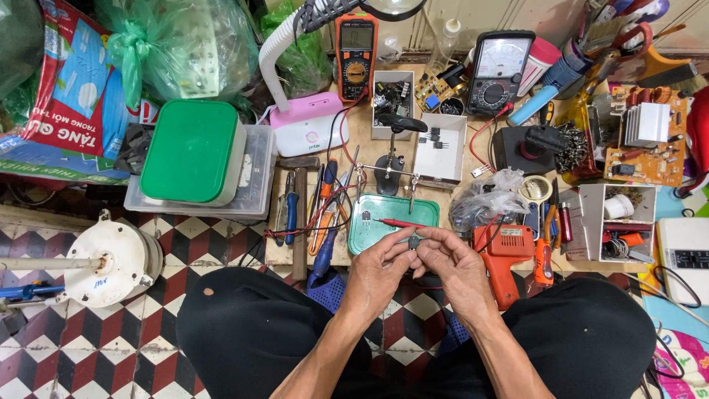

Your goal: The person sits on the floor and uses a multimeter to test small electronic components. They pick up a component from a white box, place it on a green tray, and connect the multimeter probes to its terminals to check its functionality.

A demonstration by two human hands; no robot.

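My left hand point(380, 267) and my right hand point(452, 262) meet over the front edge of a low wooden board. Together their fingertips pinch a small black electronic part point(414, 241). Just beyond it lies a green tray point(369, 222) with a red test probe point(395, 222) resting across it and another small black part on it. A helping-hands stand point(389, 174) with clips is behind the tray. An orange soldering gun point(506, 255) lies right of my right hand.
Pliers and screwdrivers point(314, 214) lie left of the tray. An orange digital meter point(356, 55), a black analog meter point(498, 70) and white parts boxes point(439, 151) stand at the back. A green-lidded box point(192, 151) and a white fan motor point(111, 262) are at left, a circuit board point(646, 137) at right.
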